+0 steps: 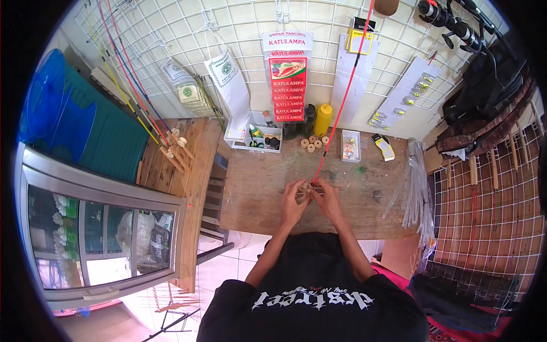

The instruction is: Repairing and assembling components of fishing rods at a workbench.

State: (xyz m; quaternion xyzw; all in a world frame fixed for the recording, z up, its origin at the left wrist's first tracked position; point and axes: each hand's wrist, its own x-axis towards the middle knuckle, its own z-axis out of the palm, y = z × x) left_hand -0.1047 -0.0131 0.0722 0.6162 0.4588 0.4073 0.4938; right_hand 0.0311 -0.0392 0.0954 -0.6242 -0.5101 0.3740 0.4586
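Observation:
A thin red fishing rod [343, 108] with dark bands slants from the top of the view down to the middle of the wooden table. At its lower end my two hands meet with bent fingers. My right hand [329, 198] pinches the rod near its butt. Close against it, my left hand [293, 200] is closed round a small tan piece [305, 190] at the rod's end; fingers cover much of that piece, and its exact shape is hidden. Beyond my hands, several cork rings [311, 147] stand in a cluster on the table.
Behind the corks is a yellow squeeze bottle [323, 120]. White trays of small parts [351, 146] and of bottles [263, 143] line the table's back. Clear plastic tubes [419, 194] lie at the right edge. Rods with cork handles [178, 154] lean at left; a white wire grid [239, 34] covers the wall.

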